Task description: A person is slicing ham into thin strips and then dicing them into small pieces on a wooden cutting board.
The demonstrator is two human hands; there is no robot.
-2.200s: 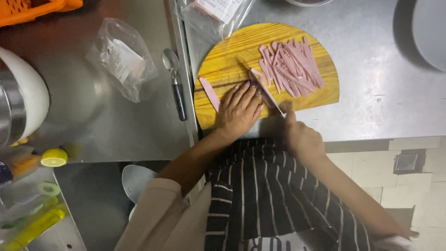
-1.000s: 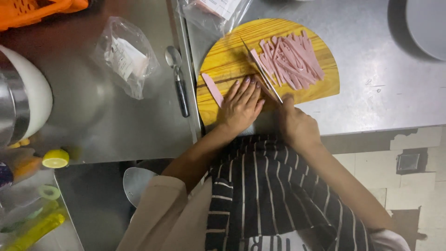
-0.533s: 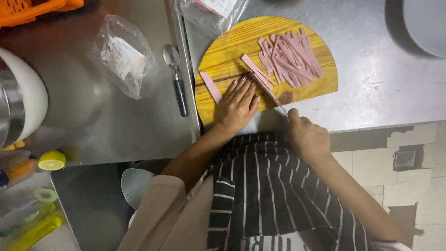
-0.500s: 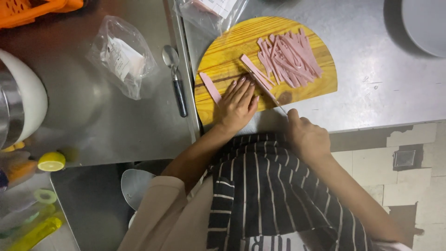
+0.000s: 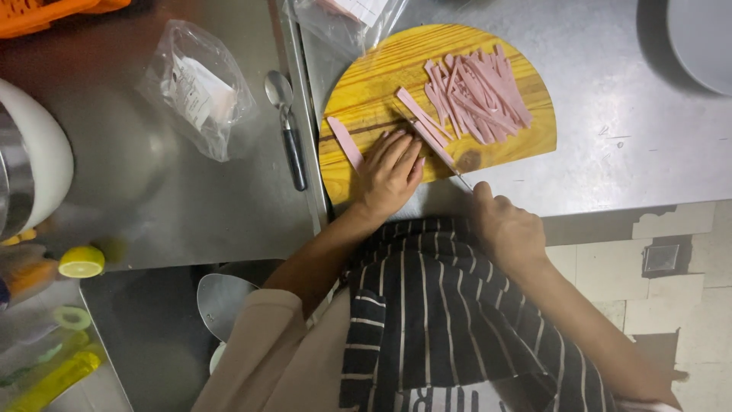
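Note:
A half-round yellow wooden cutting board (image 5: 370, 84) lies on the steel counter. A heap of thin pink meat strips (image 5: 476, 88) sits on its right part, and one loose pink strip (image 5: 345, 143) lies at its left. My left hand (image 5: 389, 174) presses flat on the board's near edge, fingers over a piece of meat that is mostly hidden. My right hand (image 5: 507, 229) grips a knife (image 5: 446, 156) whose thin blade runs up and left across the board beside my left fingers.
A spoon (image 5: 286, 126) lies left of the board. A crumpled clear plastic bag (image 5: 194, 88) sits further left, another bag (image 5: 343, 15) at the top. A white bowl (image 5: 34, 168), a lime half (image 5: 80, 262), an orange crate (image 5: 46, 11) and a grey plate (image 5: 701, 42) ring the area.
My right hand has drawn the knife back toward my body, away from the strip pile. My left hand has stayed flat on the board.

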